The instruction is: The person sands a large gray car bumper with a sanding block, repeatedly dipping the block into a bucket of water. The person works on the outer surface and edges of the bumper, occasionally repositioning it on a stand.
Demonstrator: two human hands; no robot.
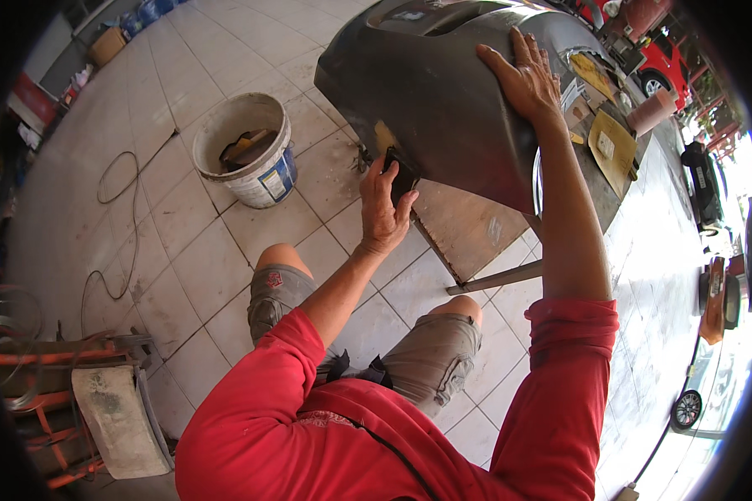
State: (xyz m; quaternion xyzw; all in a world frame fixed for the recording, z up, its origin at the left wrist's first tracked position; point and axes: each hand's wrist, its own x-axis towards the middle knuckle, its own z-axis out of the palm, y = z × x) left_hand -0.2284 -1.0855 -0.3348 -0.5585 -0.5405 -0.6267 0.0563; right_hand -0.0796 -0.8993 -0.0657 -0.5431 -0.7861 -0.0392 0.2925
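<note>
A dark grey car bumper [468,138] rests on a low work table in front of me, with a tan patch [384,135] near its lower left edge. My left hand [384,207] is closed round a small black sanding block [403,174], pressed to the bumper just below that patch. Part of the block is hidden by my fingers. Farther up and to the right, my right hand [528,77] lies flat on the bumper's top with its fingers spread, holding nothing.
A dirty white bucket [267,185] with dark pieces inside stands on the tiled floor at left. A thin cable [135,217] snakes across the tiles. Yellowish sheets [610,150] and a pinkish roll [652,111] lie right of the bumper. An orange metal frame [54,417] sits at lower left.
</note>
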